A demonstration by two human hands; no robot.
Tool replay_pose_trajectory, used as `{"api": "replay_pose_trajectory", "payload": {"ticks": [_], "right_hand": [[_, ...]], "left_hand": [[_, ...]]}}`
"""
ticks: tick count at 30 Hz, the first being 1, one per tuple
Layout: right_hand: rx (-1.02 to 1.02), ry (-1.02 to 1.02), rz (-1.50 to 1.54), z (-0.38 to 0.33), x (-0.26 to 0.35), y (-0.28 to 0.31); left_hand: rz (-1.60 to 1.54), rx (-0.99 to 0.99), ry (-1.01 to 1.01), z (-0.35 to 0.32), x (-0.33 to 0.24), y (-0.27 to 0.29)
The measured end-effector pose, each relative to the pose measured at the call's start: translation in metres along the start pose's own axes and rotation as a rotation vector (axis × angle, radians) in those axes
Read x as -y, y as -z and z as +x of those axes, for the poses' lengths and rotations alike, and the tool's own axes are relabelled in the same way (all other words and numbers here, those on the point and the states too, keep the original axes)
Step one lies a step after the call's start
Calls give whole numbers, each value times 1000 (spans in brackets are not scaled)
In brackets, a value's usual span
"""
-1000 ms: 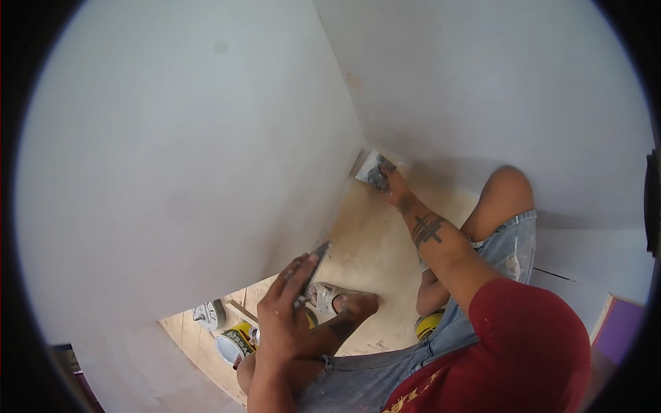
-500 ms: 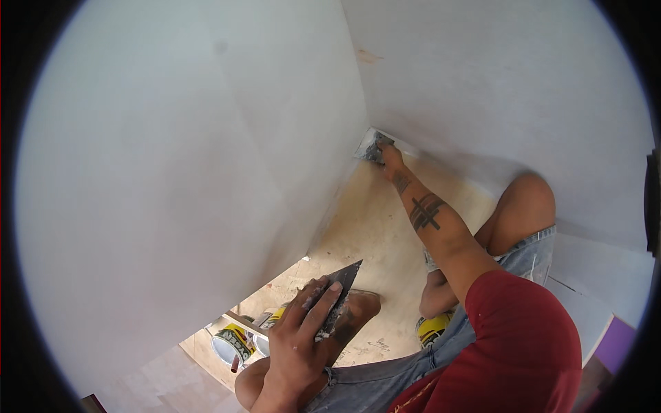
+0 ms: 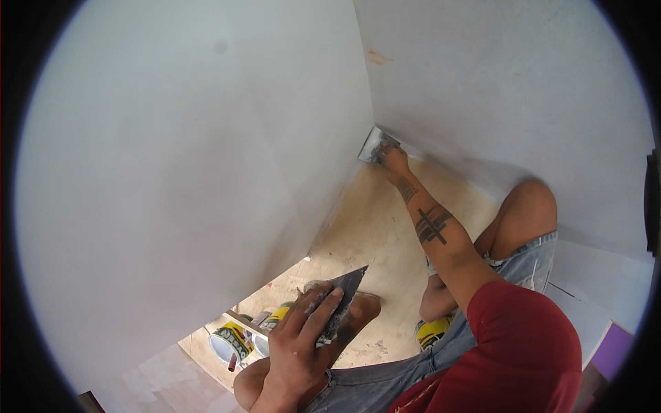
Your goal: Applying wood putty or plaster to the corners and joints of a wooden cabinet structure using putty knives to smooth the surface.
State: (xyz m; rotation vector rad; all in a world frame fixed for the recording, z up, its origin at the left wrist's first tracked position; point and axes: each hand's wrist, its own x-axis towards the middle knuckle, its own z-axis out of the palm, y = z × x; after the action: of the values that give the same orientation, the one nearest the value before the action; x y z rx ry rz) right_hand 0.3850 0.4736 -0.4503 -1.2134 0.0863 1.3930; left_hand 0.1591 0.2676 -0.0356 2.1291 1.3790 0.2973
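Observation:
At the low end of the corner, where two pale walls meet, my right hand (image 3: 394, 160) grips a putty knife (image 3: 374, 146). Its wide, whitish blade lies at the left wall (image 3: 206, 172), close to the corner line, just above the floor. My left hand (image 3: 299, 344) is nearer to me, over my bent leg. In it is a dark, flat filling blade (image 3: 346, 292), smeared with white paste, its pointed corner aimed up and to the right. The fingers of that hand lie across the blade's face; the thumb side is partly hidden.
Yellow and black paint tins (image 3: 231, 343) stand at the lower left, past the end of the left wall. Another yellow tin (image 3: 432, 333) is partly hidden by my leg. The right wall (image 3: 509, 89) rises beside my knee. Below spreads the tan floor (image 3: 375, 227).
My right hand and its putty knife have shifted slightly, and more of the blade's pale face shows. The left hand's blade has moved a little to the right. The view has turned slightly.

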Motion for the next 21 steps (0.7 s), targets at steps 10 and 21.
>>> {"api": "replay_pose_trajectory", "payload": {"ticks": [10,21], "right_hand": [[-23,6,-104,15,9,11],[-145,16,-164,17,11,-11]], "left_hand": [[-35,17,27,-3,5,-6],[-17,9,20,3,-3,-5]]}}
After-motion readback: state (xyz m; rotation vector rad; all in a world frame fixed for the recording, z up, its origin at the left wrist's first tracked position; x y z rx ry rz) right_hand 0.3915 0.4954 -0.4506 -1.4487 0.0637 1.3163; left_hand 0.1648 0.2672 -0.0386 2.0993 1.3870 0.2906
